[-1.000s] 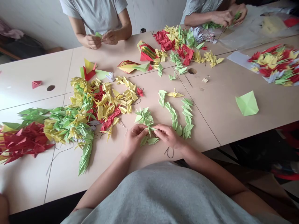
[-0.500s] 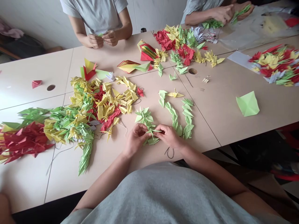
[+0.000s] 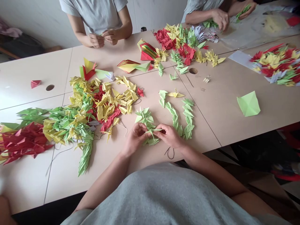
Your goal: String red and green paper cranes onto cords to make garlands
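Between my two hands is a green paper crane (image 3: 152, 131), its thin folded points showing. My left hand (image 3: 137, 137) pinches one side of it, fingers closed. On the other side the fingertips of my right hand (image 3: 170, 135) grip it too. Just behind and under the crane lies a string of green paper cranes (image 3: 144, 117), partly covered by my fingers. To the right, more strung green cranes (image 3: 188, 117) form a curve, with a yellow crane (image 3: 176, 94) at its top. A dark thread loop (image 3: 170, 153) lies beside my right wrist.
Heaps of yellow cranes (image 3: 106, 107) and red cranes (image 3: 25, 140) spread on the left. A green paper square (image 3: 248, 104) lies at right, near a binder clip (image 3: 207, 78). Two people work across the table (image 3: 220, 115), one handling green paper pieces (image 3: 243, 12).
My hands and the green crane are almost still. At the far right, the co-worker's hands have moved apart, one still with green paper in it.
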Demonstrator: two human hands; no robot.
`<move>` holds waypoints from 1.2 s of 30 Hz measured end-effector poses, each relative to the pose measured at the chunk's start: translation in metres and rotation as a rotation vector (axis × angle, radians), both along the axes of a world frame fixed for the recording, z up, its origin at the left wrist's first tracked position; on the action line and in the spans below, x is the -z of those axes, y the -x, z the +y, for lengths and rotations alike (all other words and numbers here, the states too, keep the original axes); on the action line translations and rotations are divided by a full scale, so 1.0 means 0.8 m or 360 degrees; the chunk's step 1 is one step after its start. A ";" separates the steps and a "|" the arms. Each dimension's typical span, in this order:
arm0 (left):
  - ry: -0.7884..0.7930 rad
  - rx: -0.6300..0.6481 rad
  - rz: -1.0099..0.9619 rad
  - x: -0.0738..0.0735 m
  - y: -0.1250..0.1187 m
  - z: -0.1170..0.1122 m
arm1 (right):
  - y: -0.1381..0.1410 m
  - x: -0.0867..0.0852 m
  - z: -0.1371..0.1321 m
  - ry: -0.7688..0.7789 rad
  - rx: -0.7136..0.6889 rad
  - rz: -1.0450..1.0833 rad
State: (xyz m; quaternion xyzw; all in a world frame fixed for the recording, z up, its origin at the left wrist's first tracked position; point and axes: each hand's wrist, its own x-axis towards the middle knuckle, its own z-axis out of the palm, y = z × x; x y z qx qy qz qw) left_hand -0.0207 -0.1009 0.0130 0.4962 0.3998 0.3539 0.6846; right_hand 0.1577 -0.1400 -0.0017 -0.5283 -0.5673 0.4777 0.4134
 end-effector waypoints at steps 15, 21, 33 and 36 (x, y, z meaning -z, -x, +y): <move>0.0020 -0.0051 -0.0062 0.004 -0.004 -0.002 | 0.000 0.010 0.001 -0.0075 0.0033 -0.0101; 0.0242 -0.0116 -0.0265 0.004 0.001 0.005 | -0.003 0.003 0.002 -0.0065 -0.0011 -0.0075; 0.0436 -0.0243 -0.0426 0.003 0.002 0.007 | -0.005 0.002 0.002 -0.0104 0.0035 0.0006; 0.0449 -0.0266 -0.0428 0.003 0.001 0.007 | -0.004 0.001 0.003 -0.0112 0.0041 0.0010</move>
